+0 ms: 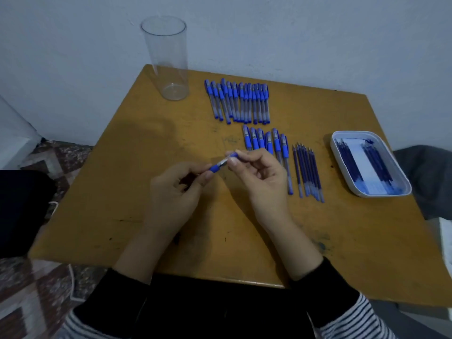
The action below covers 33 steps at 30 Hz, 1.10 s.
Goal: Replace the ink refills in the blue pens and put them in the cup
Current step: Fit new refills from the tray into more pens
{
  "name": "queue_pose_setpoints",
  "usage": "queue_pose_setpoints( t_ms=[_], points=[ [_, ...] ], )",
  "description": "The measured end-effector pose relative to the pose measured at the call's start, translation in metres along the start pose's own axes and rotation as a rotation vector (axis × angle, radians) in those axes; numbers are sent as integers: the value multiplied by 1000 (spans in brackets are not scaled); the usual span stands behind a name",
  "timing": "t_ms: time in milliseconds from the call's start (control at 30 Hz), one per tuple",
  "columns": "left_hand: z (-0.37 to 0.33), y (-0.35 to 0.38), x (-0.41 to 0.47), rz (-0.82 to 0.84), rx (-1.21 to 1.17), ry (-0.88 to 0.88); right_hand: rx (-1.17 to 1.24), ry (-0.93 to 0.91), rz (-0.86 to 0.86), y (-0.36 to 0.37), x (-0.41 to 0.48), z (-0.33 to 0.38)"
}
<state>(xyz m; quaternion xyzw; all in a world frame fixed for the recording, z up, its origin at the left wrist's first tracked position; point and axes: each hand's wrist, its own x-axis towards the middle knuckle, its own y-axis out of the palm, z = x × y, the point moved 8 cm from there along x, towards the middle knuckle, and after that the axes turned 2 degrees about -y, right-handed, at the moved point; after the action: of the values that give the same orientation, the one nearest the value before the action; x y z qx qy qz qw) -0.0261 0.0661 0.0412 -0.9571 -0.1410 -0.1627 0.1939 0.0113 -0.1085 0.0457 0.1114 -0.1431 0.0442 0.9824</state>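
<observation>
The clear plastic cup [168, 57] stands empty at the far-left corner of the table [146, 216]; the white tray [333, 146] at right holds dark blue refills [349, 160]. One blue pen [223, 163] sits mid-table between both hands: the left hand [171, 192] grips its grip end and the right hand [259, 177] pinches the other.

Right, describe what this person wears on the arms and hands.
The left hand and the right hand are bare: no gloves or watch show. Black sleeves begin partway up the forearms, the left sleeve and the right sleeve alike. Behind each lies dark-and-white striped fabric.
</observation>
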Motion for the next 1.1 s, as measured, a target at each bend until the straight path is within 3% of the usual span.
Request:
queue_pose_setpoints(
  t_ms=[233,467,600,767,1100],
  points=[
    [10,20,50,147,178,52,-227,55,51,-27,68,8],
    [47,67,99,310,397,-108,-419,198,187,-50,124,-22],
    [44,87,122,306,460,-35,-553,204,209,-48,139,-27],
    [55,99,128,346,615,-72,-658,175,271,-42,150,-33],
    [60,100,128,387,688,-86,-783,109,392,-35,156,-41]
  ],
)
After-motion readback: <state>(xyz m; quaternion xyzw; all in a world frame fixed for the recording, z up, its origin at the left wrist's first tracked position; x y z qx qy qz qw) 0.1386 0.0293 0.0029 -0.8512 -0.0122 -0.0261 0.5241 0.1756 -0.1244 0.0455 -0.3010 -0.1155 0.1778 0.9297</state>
